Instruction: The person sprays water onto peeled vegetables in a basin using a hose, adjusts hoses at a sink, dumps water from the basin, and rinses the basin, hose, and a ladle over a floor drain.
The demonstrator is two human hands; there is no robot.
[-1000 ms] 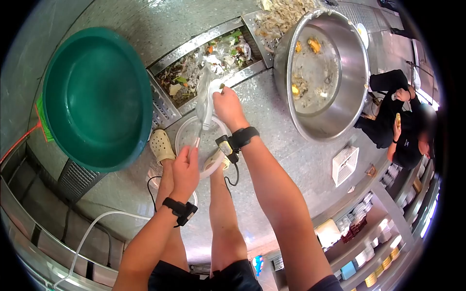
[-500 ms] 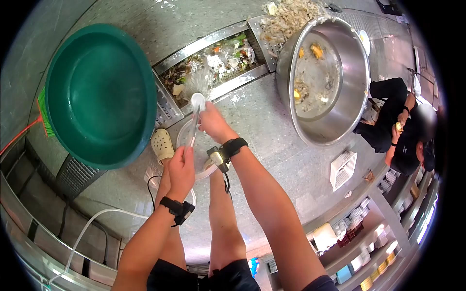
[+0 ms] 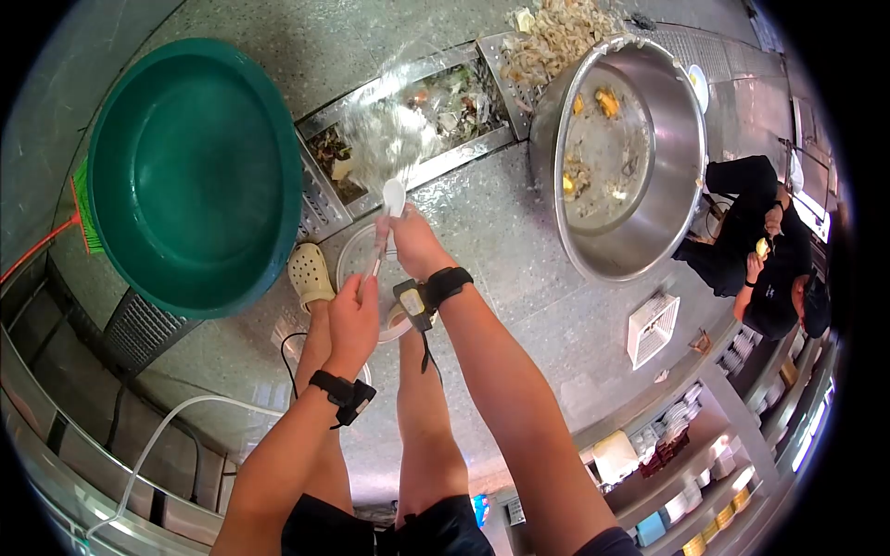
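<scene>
Both my hands grip a long-handled white shower head [image 3: 394, 195] over the floor drain. My left hand [image 3: 355, 320] is closed round the lower end of its handle. Higher up, my right hand [image 3: 415, 244] is closed near the head, its fingers partly hidden. Water fans out from the head into the open drain trough [image 3: 457, 165], where food scraps [image 3: 448, 113] lie, blurred by the spray. Beneath my hands a clear round tub [image 3: 353, 253] stands on the floor, mostly covered by my arms. A white hose [image 3: 209, 399] runs in from the lower left behind my left forearm.
A large green basin [image 3: 199, 185] stands left, beside a green broom [image 3: 88, 208]. On the right, a big steel basin [image 3: 681, 185] holds yellow scraps, with pale peelings [image 3: 556, 42] heaped behind it. A white basket [image 3: 653, 330] and a seated person [image 3: 751, 241] are farther right.
The shower head has shifted slightly right and its water now spreads wider over the drain scraps. Both hands keep hold of it. The seated person's hands have moved a little.
</scene>
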